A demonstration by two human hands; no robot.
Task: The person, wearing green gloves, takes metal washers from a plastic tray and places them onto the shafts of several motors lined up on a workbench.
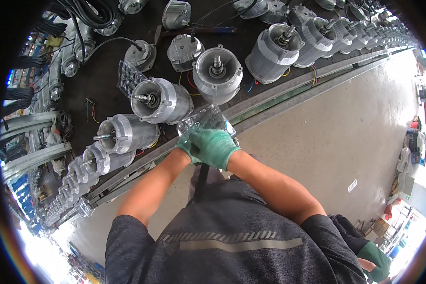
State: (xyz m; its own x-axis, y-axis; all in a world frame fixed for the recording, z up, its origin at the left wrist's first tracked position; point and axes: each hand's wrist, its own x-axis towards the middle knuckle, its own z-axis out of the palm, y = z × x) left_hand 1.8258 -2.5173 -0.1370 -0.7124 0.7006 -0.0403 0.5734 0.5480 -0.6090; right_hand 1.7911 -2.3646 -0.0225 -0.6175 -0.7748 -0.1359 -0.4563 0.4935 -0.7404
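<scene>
Both my hands wear green gloves and come together at the bench's near edge. My right hand is closed, its back toward me, at the near side of a clear plastic tray. My left hand is closed at the tray's left side and partly hidden by the right; its fingertips do not show. Just beyond the tray stands a silver motor housing with an upright shaft. Left of it, another motor housing lies tilted, its shaft pointing left.
More motor housings line the bench edge on both sides. Silver end caps with black cables, a second clear tray and a hammer lie farther back. Another person is at the lower right.
</scene>
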